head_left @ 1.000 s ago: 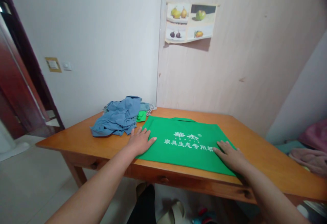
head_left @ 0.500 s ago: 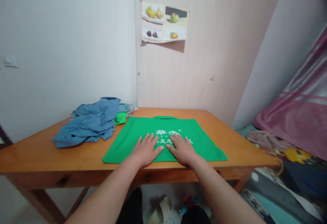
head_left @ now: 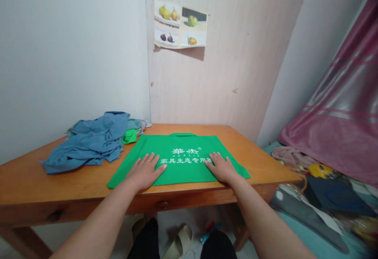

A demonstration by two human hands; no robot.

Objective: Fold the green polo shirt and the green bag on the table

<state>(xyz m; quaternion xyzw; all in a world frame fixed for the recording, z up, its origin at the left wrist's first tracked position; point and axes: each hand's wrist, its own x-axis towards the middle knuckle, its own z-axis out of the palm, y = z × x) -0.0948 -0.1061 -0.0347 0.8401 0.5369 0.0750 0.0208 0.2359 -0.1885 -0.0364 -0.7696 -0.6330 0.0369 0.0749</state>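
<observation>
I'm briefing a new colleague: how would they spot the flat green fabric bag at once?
Find the orange-brown wooden table. Under the left hand and right hand lies the flat green fabric bag. White printed lettering and a smooth spread set it apart from the crumpled blue cloth left of it.

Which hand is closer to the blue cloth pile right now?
Left. The left hand rests on the green bag, just right of the blue cloth pile; the right hand lies on the bag's right part, farther from it.
</observation>
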